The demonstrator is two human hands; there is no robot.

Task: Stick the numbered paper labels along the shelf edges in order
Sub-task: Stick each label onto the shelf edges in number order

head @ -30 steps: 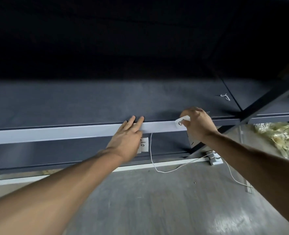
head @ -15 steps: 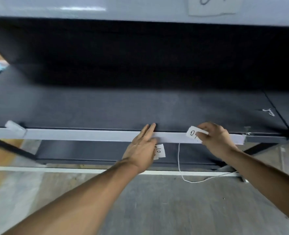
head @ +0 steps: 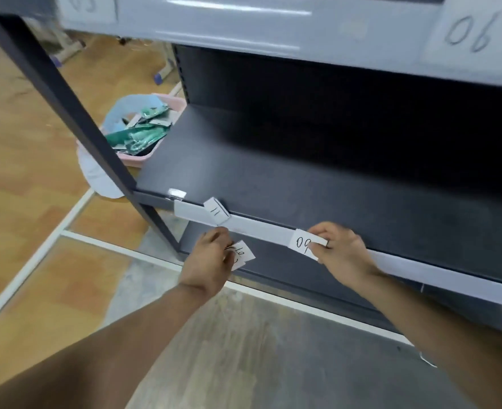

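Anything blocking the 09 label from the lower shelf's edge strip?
Nothing visible. The right hand pinches the 09 label right at the edge strip, which is bare on either side of it. The 11 label sits further left, apart. The left hand holds spare labels below the strip.

The single head view looks forward and down from close above the lower shelf edge (head: 261,231) and floor (head: 244,364).

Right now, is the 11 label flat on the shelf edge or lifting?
Lifting. The 11 label sits crooked on the shelf edge, its upper part sticking up past the edge's top line.
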